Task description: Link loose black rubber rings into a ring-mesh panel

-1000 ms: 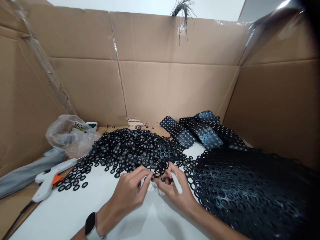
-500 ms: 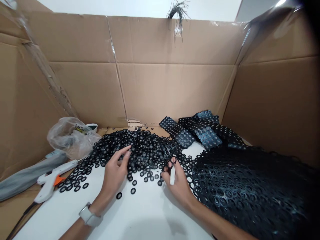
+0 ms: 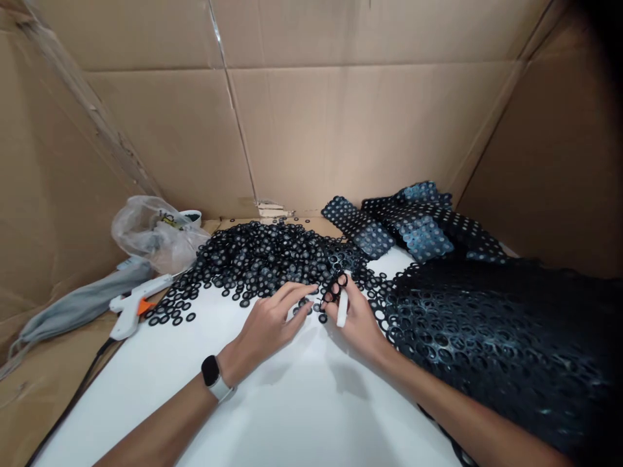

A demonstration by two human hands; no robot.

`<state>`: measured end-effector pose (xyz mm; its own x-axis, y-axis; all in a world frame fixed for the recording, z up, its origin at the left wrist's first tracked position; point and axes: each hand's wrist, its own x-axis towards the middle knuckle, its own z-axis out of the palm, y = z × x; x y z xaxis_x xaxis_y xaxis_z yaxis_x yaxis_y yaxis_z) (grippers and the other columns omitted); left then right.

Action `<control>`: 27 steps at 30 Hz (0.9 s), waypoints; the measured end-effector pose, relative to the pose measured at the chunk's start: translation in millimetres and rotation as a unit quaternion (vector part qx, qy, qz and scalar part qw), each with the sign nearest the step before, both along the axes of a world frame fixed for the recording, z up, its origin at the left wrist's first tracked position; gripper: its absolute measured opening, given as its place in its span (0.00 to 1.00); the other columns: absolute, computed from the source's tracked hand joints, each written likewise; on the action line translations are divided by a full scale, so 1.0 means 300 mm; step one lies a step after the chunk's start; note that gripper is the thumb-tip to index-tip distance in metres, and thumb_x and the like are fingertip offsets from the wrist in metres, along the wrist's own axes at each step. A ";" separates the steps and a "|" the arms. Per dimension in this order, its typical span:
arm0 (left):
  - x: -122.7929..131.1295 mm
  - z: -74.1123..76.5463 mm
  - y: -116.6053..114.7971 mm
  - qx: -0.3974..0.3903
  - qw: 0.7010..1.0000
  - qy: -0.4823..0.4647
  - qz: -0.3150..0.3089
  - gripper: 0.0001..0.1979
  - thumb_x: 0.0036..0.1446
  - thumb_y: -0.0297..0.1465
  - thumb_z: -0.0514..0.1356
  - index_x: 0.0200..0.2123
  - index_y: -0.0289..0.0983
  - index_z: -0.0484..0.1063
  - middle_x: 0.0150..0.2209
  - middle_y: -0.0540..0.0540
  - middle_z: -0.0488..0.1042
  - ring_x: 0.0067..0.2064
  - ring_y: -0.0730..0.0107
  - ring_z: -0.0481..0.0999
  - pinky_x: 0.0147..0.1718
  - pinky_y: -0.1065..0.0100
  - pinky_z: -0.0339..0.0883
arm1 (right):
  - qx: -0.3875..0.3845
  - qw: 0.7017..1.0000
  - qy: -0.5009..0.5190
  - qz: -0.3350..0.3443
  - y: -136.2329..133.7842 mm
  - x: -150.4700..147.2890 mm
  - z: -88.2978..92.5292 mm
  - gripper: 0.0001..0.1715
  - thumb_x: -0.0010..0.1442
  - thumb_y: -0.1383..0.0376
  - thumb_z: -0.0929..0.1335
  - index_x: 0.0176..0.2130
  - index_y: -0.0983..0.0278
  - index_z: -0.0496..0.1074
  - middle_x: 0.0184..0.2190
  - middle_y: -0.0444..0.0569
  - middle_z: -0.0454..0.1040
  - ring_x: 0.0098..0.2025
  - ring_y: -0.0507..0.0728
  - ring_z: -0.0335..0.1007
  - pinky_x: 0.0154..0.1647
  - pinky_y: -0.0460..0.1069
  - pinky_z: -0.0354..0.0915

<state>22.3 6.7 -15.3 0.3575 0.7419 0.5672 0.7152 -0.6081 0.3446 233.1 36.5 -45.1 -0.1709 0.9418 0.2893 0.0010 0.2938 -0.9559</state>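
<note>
Brown cardboard walls (image 3: pixel 365 130) stand around my white table (image 3: pixel 253 408). My right grip (image 3: pixel 360 322) is closed on a white stick (image 3: pixel 342 310) and a small bunch of black rings (image 3: pixel 333 290). My left grip (image 3: pixel 272 318) is just beside it, thumb and finger apart, with the tips near the bunch. I see a watch (image 3: pixel 211 371) on that wrist. Past my hands is a big pile of loose rings (image 3: pixel 263 256). To the right is a wide black net of rings (image 3: pixel 467 344), and behind it lie some dotted black strips (image 3: pixel 360 227). Over on the left I see a white glue gun (image 3: pixel 127 316) with an orange trigger, next to a gray cloth (image 3: pixel 82 298). A clear plastic bag (image 3: pixel 150 240) sits farther back, near a little white cup (image 3: pixel 193 218).
</note>
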 end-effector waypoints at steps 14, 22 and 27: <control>-0.010 -0.039 0.008 0.012 1.000 -0.016 -0.010 0.21 0.78 0.30 0.60 0.69 0.45 0.72 0.57 0.45 0.85 0.37 0.71 0.84 0.40 0.69 0.79 | -0.036 0.997 0.004 0.075 -0.012 0.015 0.039 0.09 0.65 0.62 0.76 0.44 0.59 0.76 0.39 0.46 0.82 0.25 0.52 0.72 0.27 0.47 0.69; -0.003 -0.033 0.019 0.004 0.993 -0.089 0.076 0.17 0.76 0.39 0.63 0.62 0.41 0.81 0.41 0.46 0.88 0.24 0.74 0.70 0.34 0.69 0.75 | -0.019 1.000 0.014 0.001 -0.019 0.051 0.090 0.21 0.74 0.48 0.70 0.38 0.61 0.79 0.28 0.49 0.84 0.22 0.54 0.72 0.24 0.48 0.67; -0.003 -0.021 0.021 -0.037 0.986 -0.123 0.110 0.17 0.74 0.41 0.65 0.60 0.42 0.83 0.34 0.50 0.85 0.22 0.73 0.67 0.28 0.69 0.68 | -0.033 0.997 0.066 0.015 -0.017 0.063 0.092 0.30 0.73 0.43 0.69 0.30 0.61 0.78 0.16 0.46 0.76 0.16 0.53 0.64 0.20 0.47 0.60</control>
<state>21.3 12.9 -21.7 0.0409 0.8285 0.5585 0.7161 -0.4141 0.5619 251.9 31.3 -17.6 -0.1635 0.9546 0.2489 -0.1341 0.2285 -0.9643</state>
